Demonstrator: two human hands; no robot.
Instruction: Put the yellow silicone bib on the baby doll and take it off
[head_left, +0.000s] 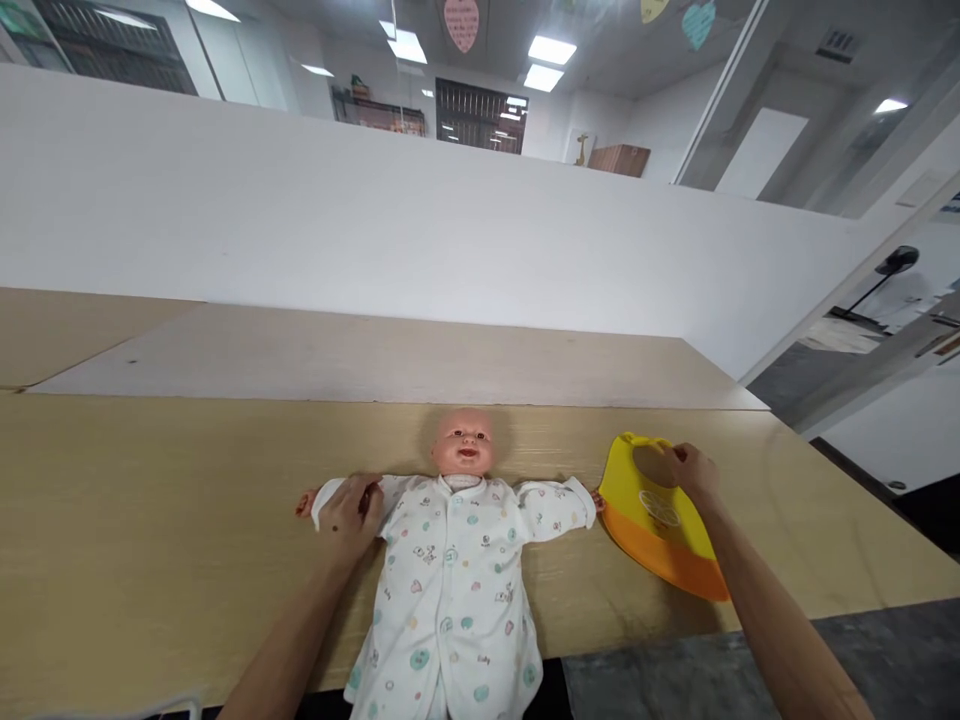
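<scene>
A baby doll [459, 520] in a white patterned romper lies face up on the wooden table [150, 500], arms spread. My left hand [347, 515] rests on the doll's sleeve at its arm, fingers curled down onto the cloth. To the doll's right a yellow and orange silicone bib [649, 525] lies on the table. My right hand [690, 472] pinches the bib's neck edge at the top.
A white partition wall [375, 230] runs behind the table. The table's front edge [675, 640] is close to me, with dark floor below on the right. A second, paler board [375, 355] lies behind the doll.
</scene>
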